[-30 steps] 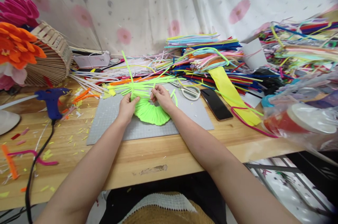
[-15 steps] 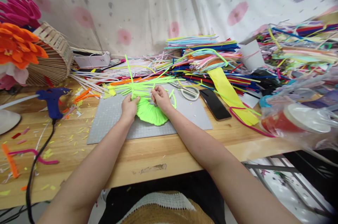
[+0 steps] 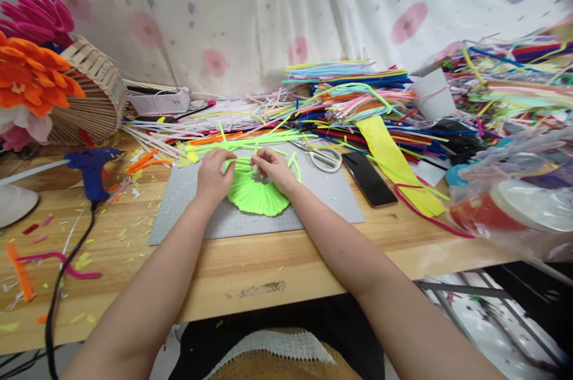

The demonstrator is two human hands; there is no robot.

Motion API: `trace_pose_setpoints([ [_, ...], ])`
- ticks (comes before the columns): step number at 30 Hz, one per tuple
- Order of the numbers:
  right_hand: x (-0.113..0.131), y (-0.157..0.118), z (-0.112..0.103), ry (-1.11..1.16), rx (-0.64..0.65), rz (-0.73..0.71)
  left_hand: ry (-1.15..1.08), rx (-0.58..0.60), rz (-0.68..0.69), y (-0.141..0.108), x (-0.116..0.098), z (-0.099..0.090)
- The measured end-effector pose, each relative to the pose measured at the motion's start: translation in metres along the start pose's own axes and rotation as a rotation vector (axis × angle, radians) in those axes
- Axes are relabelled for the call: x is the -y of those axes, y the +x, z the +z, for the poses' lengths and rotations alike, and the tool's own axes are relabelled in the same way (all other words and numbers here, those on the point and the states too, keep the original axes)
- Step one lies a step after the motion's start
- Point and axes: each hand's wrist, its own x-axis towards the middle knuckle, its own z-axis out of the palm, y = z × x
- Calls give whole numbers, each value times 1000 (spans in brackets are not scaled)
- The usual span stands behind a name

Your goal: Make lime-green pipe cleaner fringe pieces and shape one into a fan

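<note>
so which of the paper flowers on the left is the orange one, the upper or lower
The lower one: the orange flower sits against the wooden stick basket, below the pink flower at the top left corner.

the upright neon green pipe cleaner strand (image 3: pixel 222 132) now lies lower than before, and the left hand (image 3: pixel 213 172) sits closer to the right hand (image 3: pixel 272 167) atop the fan-shaped neon green pipe cleaner bundle (image 3: pixel 257 194).

The fan of pipe cleaners (image 3: pixel 257 195) is neon green, on a pale grey cutting mat (image 3: pixel 322 195). Left of the mat, the glue gun (image 3: pixel 92 166) is dark blue with a black cord. Right of the mat the phone (image 3: pixel 369 171) is black. Behind the mat, the curtain (image 3: pixel 286 4) is white with pink and purple flowers.
</note>
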Motion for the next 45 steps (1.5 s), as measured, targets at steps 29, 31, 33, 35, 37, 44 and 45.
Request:
trace_pose_setpoints([
  [29, -6, 4, 0, -48, -81, 66, 121, 155, -71, -1, 13, 5],
  [31, -6, 3, -1, -39, -83, 65, 96, 63, -127, 0, 12, 0],
  [33, -6, 3, -1, -41, -74, 63, 90, 16, -97, 1, 12, -4],
  [35, -6, 3, 0, -51, -64, 53, 81, 86, 6, 2, 12, -6],
  [37, -6, 2, 0, -63, -64, 26, 87, 233, 108, 3, 14, -4],
  [44, -3, 0, -1, -34, -83, -23, 256, 303, 120, 6, 20, 4],
  [45, -3, 0, -1, -8, -96, -19, 259, 302, 129, 6, 20, 3],
])
